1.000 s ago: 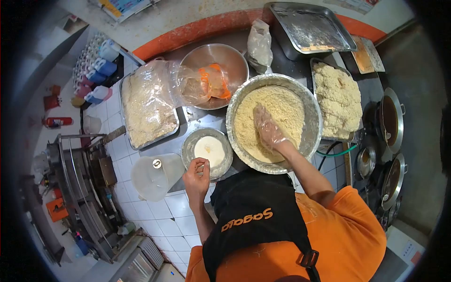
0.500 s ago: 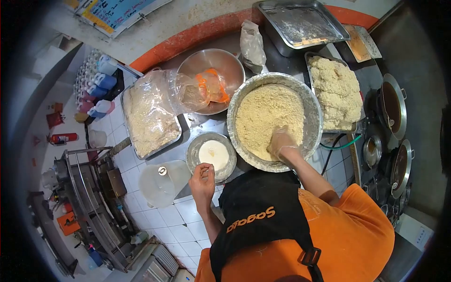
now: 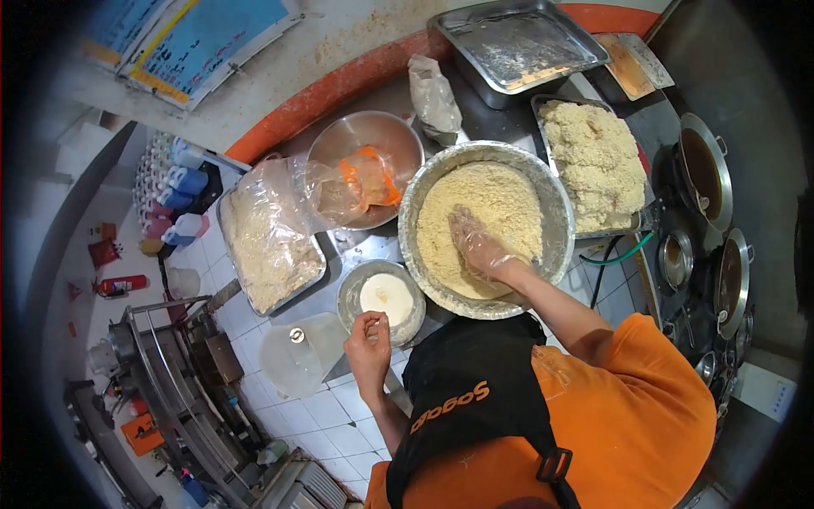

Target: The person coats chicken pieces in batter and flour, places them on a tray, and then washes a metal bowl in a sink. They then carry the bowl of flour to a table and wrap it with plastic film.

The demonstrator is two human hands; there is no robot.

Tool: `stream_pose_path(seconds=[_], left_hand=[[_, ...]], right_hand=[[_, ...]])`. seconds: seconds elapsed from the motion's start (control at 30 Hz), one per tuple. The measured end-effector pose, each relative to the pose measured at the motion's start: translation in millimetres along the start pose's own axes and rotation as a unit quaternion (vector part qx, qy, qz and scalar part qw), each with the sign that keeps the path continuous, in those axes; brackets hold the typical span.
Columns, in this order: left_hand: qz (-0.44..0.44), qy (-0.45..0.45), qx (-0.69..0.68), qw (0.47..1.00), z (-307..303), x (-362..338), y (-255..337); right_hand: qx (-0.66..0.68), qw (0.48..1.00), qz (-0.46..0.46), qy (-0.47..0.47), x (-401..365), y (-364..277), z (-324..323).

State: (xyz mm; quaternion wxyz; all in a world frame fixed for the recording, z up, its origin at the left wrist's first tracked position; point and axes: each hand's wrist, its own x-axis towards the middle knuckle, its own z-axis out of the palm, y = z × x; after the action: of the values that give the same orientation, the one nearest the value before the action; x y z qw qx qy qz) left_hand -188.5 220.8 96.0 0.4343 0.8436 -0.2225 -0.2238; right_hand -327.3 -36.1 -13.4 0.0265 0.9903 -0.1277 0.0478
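My right hand, in what looks like a thin clear plastic glove, lies on the pale yellow crumbs inside a large metal bowl. Its fingers are stretched out towards the bowl's left side. My left hand is curled, fingers drawn in against the thumb, at the near edge of a smaller metal bowl. Whether anything is pinched in it cannot be made out. White batter with a small yellowish bit on top fills the smaller bowl.
On the right is a tray heaped with crumb-coated food, with pans beyond. A plastic-covered tray and a steel bowl stand left. A translucent container sits near my left hand. An upturned tray is behind.
My right hand has come up out of the crumbs and moved left and away from me across the large bowl, fingers now visible. My left hand stays by the batter bowl. The view has shifted slightly.
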Motion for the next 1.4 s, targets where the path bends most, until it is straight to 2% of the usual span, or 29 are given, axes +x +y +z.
stream_pose_path(seconds=[0.03,0.07,0.1,0.13,0.17,0.23,0.27,0.3,0.37,0.5,0.57,0.6,0.67,0.7,0.77,0.8,0.87,0.9,0.97,1.0,1.03,1.1,1.13,1.17,1.23,1.27,1.33,1.37,1.4], left_hand=[[0.002,-0.002,0.011,1.000,-1.5,-2.4,-3.2],[0.005,-0.012,0.011,1.000,-2.4,-3.9,-3.8],[-0.004,-0.009,0.005,1.000,0.4,-2.0,-4.4],[-0.014,-0.007,0.001,1.000,0.1,-2.1,-5.2],[-0.010,-0.014,0.001,1.000,-2.5,-2.4,-4.2],[-0.024,-0.015,0.007,1.000,-0.3,-1.8,0.9],[-0.026,-0.013,0.008,1.000,0.8,-3.0,1.0],[-0.026,-0.013,0.006,1.000,0.4,-3.0,1.0],[-0.027,-0.009,0.008,1.000,-0.6,-1.9,3.7],[-0.011,-0.013,0.041,0.999,-1.6,-1.8,9.3],[-0.002,-0.013,0.043,0.999,-2.1,-1.7,6.5],[-0.002,-0.012,0.044,0.999,-2.4,-1.7,5.6],[-0.006,-0.018,0.047,0.999,-2.7,-0.2,4.8],[-0.005,-0.017,0.047,0.999,-3.1,0.2,6.4],[-0.013,-0.019,0.033,0.999,-3.4,-2.2,10.4],[-0.012,-0.020,0.032,0.999,-3.3,-2.7,8.8],[0.000,-0.027,0.032,0.999,-2.3,-1.5,4.8],[0.004,-0.029,0.029,0.999,-1.8,-1.1,6.0],[0.006,-0.041,0.049,0.998,-3.0,-1.6,12.5],[0.007,-0.040,0.050,0.998,-3.1,-1.4,16.8],[0.016,-0.045,0.047,0.998,-3.4,-0.6,16.7],[0.016,-0.051,0.063,0.997,-4.3,1.3,14.8],[0.024,-0.046,0.050,0.997,-3.4,1.8,14.1],[0.031,-0.050,0.049,0.997,-2.6,3.1,14.2],[0.032,-0.054,0.056,0.996,-2.9,4.4,14.3],[0.041,-0.054,0.055,0.996,-2.6,4.9,13.6],[0.043,-0.060,0.058,0.996,-2.7,5.3,14.5],[0.041,-0.065,0.061,0.995,-2.4,5.5,15.5],[0.045,-0.066,0.060,0.995,-2.3,5.2,16.9]], right_hand=[[-0.008,1.000,-0.023,0.016,-2.4,8.3,3.7],[-0.009,1.000,-0.014,0.012,2.6,20.6,-19.2],[0.176,0.972,0.070,-0.143,16.4,39.2,-63.6],[0.354,0.878,0.151,-0.285,19.7,46.8,-88.5],[0.354,0.877,0.158,-0.283,15.7,46.9,-87.8],[0.267,0.907,0.282,-0.166,14.2,52.0,-73.6],[0.226,0.930,0.269,-0.105,6.3,48.3,-42.8],[0.231,0.930,0.268,-0.106,10.7,44.7,-40.4],[0.263,0.872,0.298,-0.286,28.0,42.6,-33.9],[0.371,0.839,0.291,-0.272,21.1,56.5,-21.8],[0.377,0.868,0.291,-0.142,13.2,51.5,-18.6],[0.378,0.868,0.290,-0.142,10.0,51.8,-19.7],[0.611,0.729,0.300,-0.066,4.0,54.7,-25.8],[0.611,0.730,0.300,-0.065,1.0,55.6,-29.6],[0.682,0.657,0.319,0.033,-4.5,59.6,-36.2],[0.682,0.657,0.320,0.034,-7.4,64.0,-37.7],[0.700,0.609,0.365,0.071,-10.9,75.6,-45.7],[0.698,0.611,0.366,0.075,-11.9,82.9,-53.5],[0.724,0.539,0.417,0.108,-16.7,97.0,-72.6],[0.721,0.520,0.434,0.147,-19.8,102.8,-77.8],[0.717,0.521,0.435,0.156,-23.2,111.6,-87.3],[0.677,0.517,0.497,0.166,-31.6,137.1,-106.5],[0.659,0.516,0.506,0.210,-36.3,156.2,-94.4],[0.656,0.515,0.507,0.218,-39.8,169.6,-101.0],[0.668,0.492,0.469,0.302,-46.3,192.5,-116.8],[0.666,0.492,0.468,0.307,-52.6,213.1,-112.0],[0.585,0.551,0.526,0.278,-68.0,260.6,-85.5],[0.584,0.551,0.526,0.282,-71.2,275.2,-77.7],[0.548,0.600,0.505,0.291,-74.3,287.5,-69.9]])
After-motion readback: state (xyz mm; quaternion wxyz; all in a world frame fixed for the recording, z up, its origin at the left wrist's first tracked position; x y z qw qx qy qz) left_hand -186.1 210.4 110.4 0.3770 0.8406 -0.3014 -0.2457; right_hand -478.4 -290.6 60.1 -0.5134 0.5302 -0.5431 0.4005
